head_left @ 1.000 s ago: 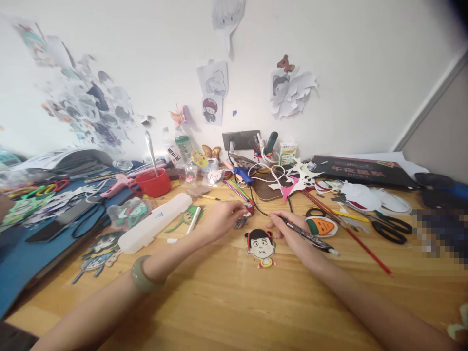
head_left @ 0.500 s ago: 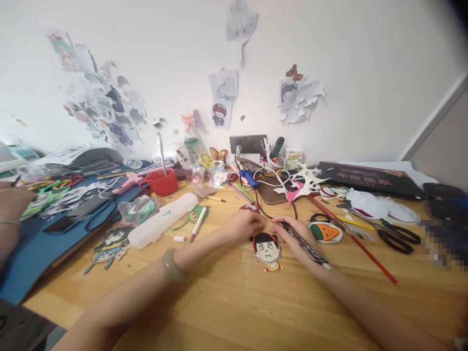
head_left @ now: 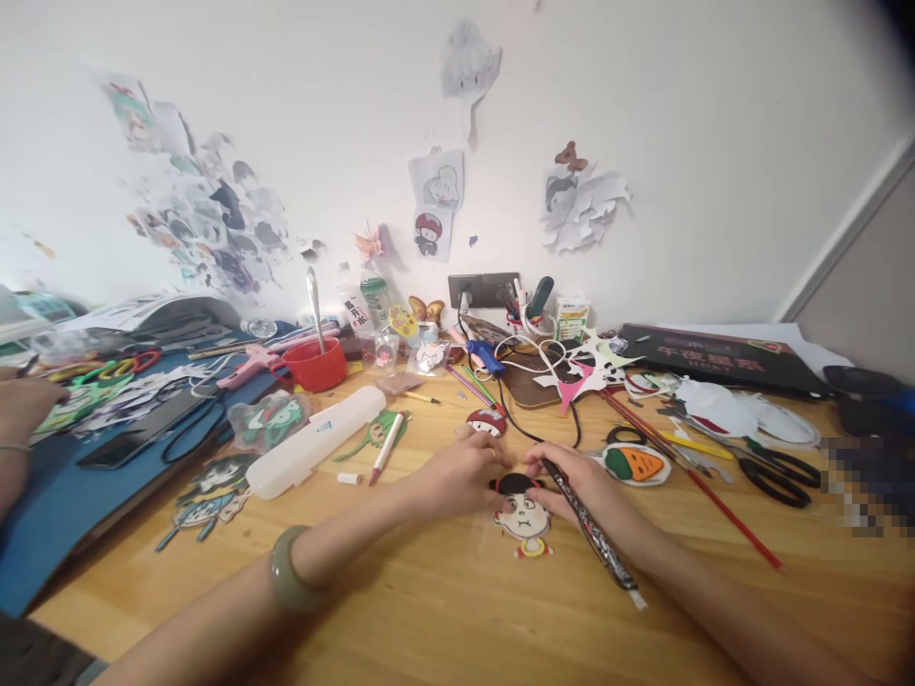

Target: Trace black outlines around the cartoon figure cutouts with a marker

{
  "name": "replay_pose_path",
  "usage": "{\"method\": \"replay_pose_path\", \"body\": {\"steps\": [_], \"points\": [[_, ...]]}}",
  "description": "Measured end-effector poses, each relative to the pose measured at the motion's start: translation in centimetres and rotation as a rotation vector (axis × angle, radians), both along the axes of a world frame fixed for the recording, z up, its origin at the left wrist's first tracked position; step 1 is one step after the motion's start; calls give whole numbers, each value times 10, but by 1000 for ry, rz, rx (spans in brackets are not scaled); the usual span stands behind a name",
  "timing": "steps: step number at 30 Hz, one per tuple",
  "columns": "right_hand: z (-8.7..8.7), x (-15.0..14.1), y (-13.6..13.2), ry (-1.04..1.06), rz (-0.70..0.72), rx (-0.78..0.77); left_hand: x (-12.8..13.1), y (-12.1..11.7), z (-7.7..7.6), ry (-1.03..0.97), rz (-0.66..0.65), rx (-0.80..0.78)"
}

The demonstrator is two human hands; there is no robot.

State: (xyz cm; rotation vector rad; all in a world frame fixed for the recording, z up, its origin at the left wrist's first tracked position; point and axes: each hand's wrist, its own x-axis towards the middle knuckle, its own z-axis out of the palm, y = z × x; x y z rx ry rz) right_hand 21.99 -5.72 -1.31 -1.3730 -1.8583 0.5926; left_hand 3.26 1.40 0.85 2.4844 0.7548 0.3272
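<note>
A paper cutout of a black-haired cartoon face (head_left: 521, 519) lies flat on the wooden table between my hands. My left hand (head_left: 464, 476) is over its upper left edge, thumb and fingers apart; whether the thumb presses on the paper is hard to tell. My right hand (head_left: 572, 481) is closed around a dark patterned pen (head_left: 590, 534), its pale end pointing toward me. Fingers of that hand reach the cutout's upper right side. Just beyond my left hand shows a red-capped cutout (head_left: 486, 419). A carrot cutout (head_left: 635, 464) lies to the right of my right hand.
Left of my hands lie a long white case (head_left: 318, 443), an uncapped marker (head_left: 387, 448) and its cap (head_left: 349, 478). Black scissors (head_left: 779, 472) and a red stick (head_left: 736, 524) are at right. Behind stand a red mug (head_left: 315, 365) and a blue glue gun (head_left: 486, 356). Another person's hand (head_left: 29, 410) is far left.
My left hand has come nearer to me, uncovering the red-capped cutout, and its fingers have spread. My right hand has moved slightly toward me with the pen, its fingers now over the cutout's edge.
</note>
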Motion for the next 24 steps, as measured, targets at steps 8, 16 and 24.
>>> {"method": "replay_pose_path", "body": {"steps": [8, 16, 24], "points": [[-12, -2, 1, 23, -63, 6, -6, -1, -20, -210, 212, -225], [-11, -5, 1, 135, -32, -76, 2, -13, -12, -486, 224, -571], [1, -8, -6, 291, -149, 54, 5, -21, 1, -662, 225, -703]]}}
